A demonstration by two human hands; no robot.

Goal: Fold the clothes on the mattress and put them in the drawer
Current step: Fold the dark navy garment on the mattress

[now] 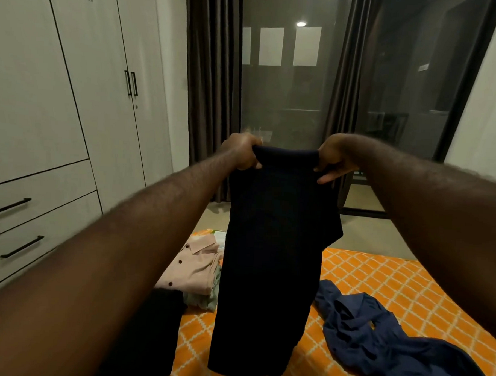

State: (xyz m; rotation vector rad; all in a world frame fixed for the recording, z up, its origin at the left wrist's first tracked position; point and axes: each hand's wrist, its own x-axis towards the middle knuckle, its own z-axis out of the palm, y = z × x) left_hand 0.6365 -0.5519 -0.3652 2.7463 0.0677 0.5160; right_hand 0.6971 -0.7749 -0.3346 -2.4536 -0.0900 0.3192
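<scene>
A dark navy garment [272, 260] hangs lengthwise in front of me, folded narrow, its lower end reaching down to the orange patterned mattress [384, 284]. My left hand [241, 150] grips its top left corner. My right hand [334, 159] grips the top right corner. Both arms are stretched out at chest height. A crumpled blue garment [391, 336] lies on the mattress to the right. A folded pink buttoned shirt [192, 270] sits on a small stack to the left, with a black garment [155, 326] in front of it.
A white wardrobe [75, 80] stands on the left, with two closed drawers [40, 227] at its base bearing black handles. Brown curtains [211, 95] frame a dark glass sliding door [288, 90] straight ahead. Bare floor [366, 241] lies beyond the mattress.
</scene>
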